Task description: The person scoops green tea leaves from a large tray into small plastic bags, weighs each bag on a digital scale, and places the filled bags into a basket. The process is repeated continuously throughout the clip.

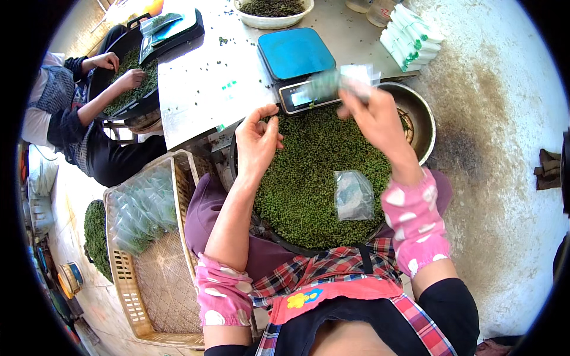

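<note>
A wide round pan of small green peppercorn-like berries [311,187] lies before me, with a clear plastic bag [355,196] flat on the berries. My left hand [259,142] hovers over the pan's far left edge, fingers curled, thumb near the fingertips; whether it pinches something small I cannot tell. Blurred by motion, my right hand [372,111] grips a small clear bag with green contents [325,83] beside the front of a digital kitchen scale [296,53]. The scale's blue platform bears nothing, and its display is lit.
Bundled plastic bags [412,40] lie on the metal table [191,98] at the right. A bowl [271,20] stands at the back, a steel basin [425,115] beside the pan. Filled bags [144,204] lie in a plastic crate [118,267]. A co-worker's hands [129,80] are over another pan.
</note>
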The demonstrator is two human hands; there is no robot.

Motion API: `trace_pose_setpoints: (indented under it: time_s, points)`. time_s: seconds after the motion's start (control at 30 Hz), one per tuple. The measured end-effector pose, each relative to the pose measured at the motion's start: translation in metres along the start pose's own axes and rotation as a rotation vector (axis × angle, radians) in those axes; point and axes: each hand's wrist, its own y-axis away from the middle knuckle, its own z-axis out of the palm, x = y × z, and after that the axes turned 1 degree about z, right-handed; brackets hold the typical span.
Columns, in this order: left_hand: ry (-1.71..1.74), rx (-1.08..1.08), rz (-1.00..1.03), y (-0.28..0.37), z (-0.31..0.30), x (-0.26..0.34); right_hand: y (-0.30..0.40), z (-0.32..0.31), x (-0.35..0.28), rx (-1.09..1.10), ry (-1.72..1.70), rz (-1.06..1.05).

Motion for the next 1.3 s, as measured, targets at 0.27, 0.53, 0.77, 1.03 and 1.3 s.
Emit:
trace_pose_setpoints:
  time_s: [0.27,0.53,0.77,1.03,1.3]
  points:
    - [-0.191,-0.125,-0.018,0.005,0.005,-0.013,-0.024,0.048,0.018,0.324,0.094,-0.105]
    - [-0.317,-0.157,0.074,0.009,0.013,-0.033,0.12,0.174,0.084,-0.549,0.524,0.109]
    - [-0.476,-0.028,0.483,0.002,0.03,-0.035,0.117,0.206,0.089,-0.402,0.351,0.087]
    - [-1.045,-0.122,0.915,-0.026,0.057,-0.02,0.12,0.179,0.091,-0.396,0.256,0.064]
    - [-0.821,-0.489,0.506,0.032,0.017,-0.023,0.099,0.108,0.069,-0.514,-0.094,0.454]
